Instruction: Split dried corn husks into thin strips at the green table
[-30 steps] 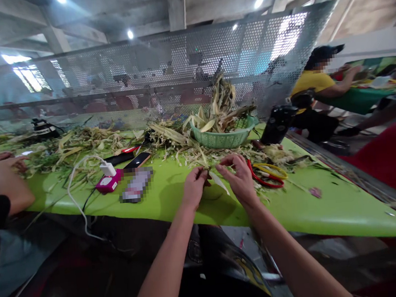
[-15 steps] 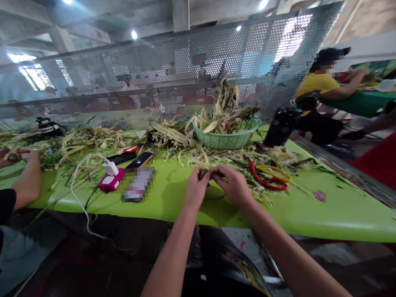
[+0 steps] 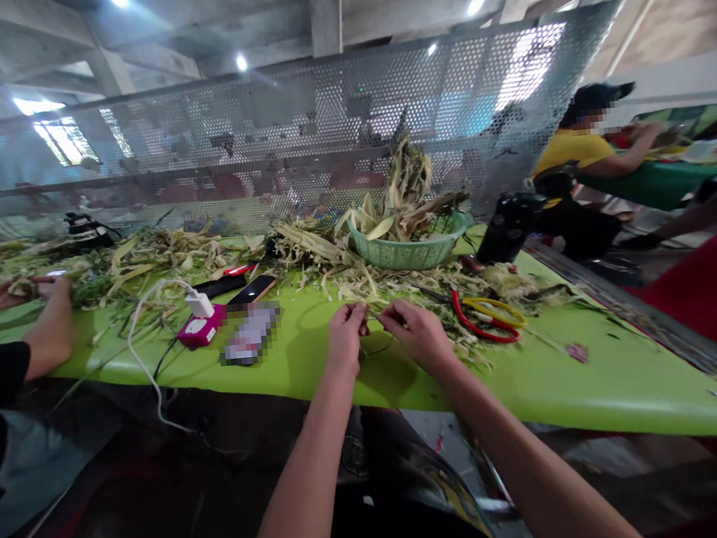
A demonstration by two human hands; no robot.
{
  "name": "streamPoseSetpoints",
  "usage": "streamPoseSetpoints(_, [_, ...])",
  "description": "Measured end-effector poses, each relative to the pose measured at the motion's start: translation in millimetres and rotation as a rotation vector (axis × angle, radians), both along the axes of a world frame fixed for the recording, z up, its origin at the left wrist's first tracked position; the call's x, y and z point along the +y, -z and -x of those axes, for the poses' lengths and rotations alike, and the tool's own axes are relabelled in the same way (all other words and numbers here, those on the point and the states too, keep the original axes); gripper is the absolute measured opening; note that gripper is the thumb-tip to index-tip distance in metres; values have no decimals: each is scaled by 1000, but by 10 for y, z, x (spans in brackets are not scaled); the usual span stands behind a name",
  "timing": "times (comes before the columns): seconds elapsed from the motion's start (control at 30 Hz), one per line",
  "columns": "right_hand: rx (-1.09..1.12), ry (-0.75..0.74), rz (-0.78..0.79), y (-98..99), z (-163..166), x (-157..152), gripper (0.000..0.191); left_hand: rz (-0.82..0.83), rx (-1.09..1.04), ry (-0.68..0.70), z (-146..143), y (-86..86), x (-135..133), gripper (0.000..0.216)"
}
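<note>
Just above the front of the green tabletop (image 3: 317, 365), my left hand (image 3: 347, 337) is closed in a pinch on a thin strand (image 3: 372, 315). My right hand (image 3: 415, 329) pinches the strand's other side, a small gap away from the left fingertips. What the strand is made of is too small to tell. Behind both hands lie dried leaf scraps (image 3: 360, 287), pale and shredded. Scissors with red and yellow handles (image 3: 485, 321) rest to the right of my right hand, their blades partly among scraps.
A green basket (image 3: 404, 252) heaped with dry leaves stands behind my hands. To the left are a phone (image 3: 251, 335), a second phone (image 3: 252, 292) and a pink power adapter (image 3: 200, 326) with a white cable. A co-worker's hands (image 3: 54, 308) work at far left; a black bottle (image 3: 509, 229) stands right.
My hands have drawn slightly apart, the left moving a little leftward. A thin strand now shows in the gap between the fingertips.
</note>
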State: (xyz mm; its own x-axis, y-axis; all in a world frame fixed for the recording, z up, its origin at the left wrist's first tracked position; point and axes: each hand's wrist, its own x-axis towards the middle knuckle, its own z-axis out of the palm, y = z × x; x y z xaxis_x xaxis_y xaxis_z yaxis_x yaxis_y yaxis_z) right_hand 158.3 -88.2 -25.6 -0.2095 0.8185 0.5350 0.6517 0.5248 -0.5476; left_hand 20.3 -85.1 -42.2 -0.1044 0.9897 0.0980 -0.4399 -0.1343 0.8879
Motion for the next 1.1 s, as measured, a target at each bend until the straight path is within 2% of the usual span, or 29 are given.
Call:
streamPoseSetpoints(0.1, [28, 2, 15, 15, -11, 11, 17, 25, -54, -18, 16, 8, 16, 34])
streamPoseSetpoints(0.2, [119, -54, 89, 27, -41, 47, 20, 5, -10, 24, 34, 13, 9, 35])
streamPoseSetpoints(0.4, [499, -171, 308, 8, -54, 111, 28, -38, 209, 141, 35, 2, -53, 28])
streamPoseSetpoints(0.5, [707, -162, 395, -6, -52, 101, 29, -95, 355, 120, 28, -11, -69, 23])
streamPoseSetpoints(0.6, [827, -155, 414, -4, -60, 87, 28, -157, 451, 96, 28, -18, -78, 21])
streamPoseSetpoints(0.87, [884, -50, 327, 46, -66, 126, 33, -266, 562, 50, 30, -77, -122, 16])
streamPoseSetpoints(1.1, [759, -129, 385, -7, -84, 104, 33, -229, 431, 39, -4, -8, -54, 13])
